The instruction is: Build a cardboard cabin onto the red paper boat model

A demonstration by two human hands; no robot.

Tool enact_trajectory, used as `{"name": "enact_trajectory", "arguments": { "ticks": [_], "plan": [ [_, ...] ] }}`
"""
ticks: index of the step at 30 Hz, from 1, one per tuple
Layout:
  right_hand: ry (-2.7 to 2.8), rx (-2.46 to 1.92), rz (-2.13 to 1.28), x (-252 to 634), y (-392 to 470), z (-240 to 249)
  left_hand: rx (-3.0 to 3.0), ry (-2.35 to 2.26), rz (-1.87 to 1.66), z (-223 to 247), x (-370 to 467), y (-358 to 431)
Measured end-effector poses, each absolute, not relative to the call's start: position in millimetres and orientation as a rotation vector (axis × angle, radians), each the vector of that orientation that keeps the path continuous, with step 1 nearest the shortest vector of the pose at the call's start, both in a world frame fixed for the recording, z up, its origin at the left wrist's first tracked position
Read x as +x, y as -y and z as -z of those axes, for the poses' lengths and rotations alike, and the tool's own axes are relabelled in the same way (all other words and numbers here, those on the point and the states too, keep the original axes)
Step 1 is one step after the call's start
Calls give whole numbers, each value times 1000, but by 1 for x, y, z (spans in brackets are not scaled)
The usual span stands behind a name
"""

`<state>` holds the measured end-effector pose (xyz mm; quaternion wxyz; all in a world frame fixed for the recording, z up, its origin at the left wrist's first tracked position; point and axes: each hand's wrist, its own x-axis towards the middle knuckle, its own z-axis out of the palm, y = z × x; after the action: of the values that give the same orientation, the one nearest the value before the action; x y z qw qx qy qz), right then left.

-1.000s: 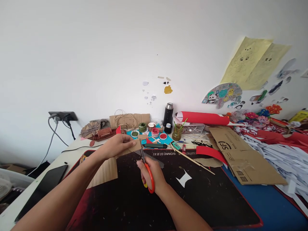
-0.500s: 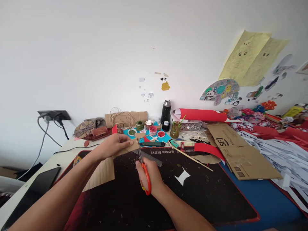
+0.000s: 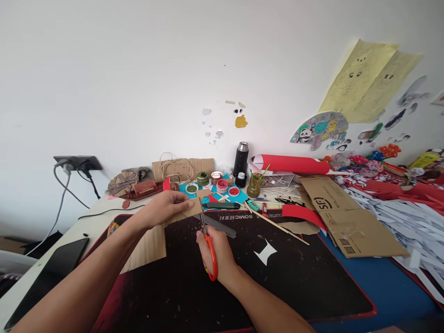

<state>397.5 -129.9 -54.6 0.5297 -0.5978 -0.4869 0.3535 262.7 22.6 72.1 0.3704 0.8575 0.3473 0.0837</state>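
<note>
My left hand pinches a small piece of brown cardboard above the black desk mat. My right hand is wrapped round the handles of red-handled scissors, whose blades point away from me and meet the right edge of the cardboard. Behind the blades a grey ruler lies on the mat. A larger cardboard sheet rests under and beside my left forearm. To the right of my right hand lies a white paper scrap.
Paint pots, a black flask and a jar stand at the back. Flattened cardboard and white paper strips lie right. A dark tablet-like object is at left. Thin sticks cross the mat's back edge.
The view has shifted slightly. Both hands keep their holds on the cardboard and scissors; the cardboard piece sits a little differently at the blades.
</note>
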Motion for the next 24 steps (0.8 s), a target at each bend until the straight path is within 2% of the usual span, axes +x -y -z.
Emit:
{"name": "enact_trajectory", "arguments": {
  "ticks": [5, 12, 24],
  "plan": [
    [1227, -1493, -631, 396, 130, 49, 2197, -889, -206, -72, 262, -23],
    [1055, -1393, -1022, 392, 127, 57, 2190, -881, -216, -72, 259, -23],
    [1083, -1245, -1118, 399, 128, 49, 2230, -916, -211, -75, 259, -19]
  ]
}}
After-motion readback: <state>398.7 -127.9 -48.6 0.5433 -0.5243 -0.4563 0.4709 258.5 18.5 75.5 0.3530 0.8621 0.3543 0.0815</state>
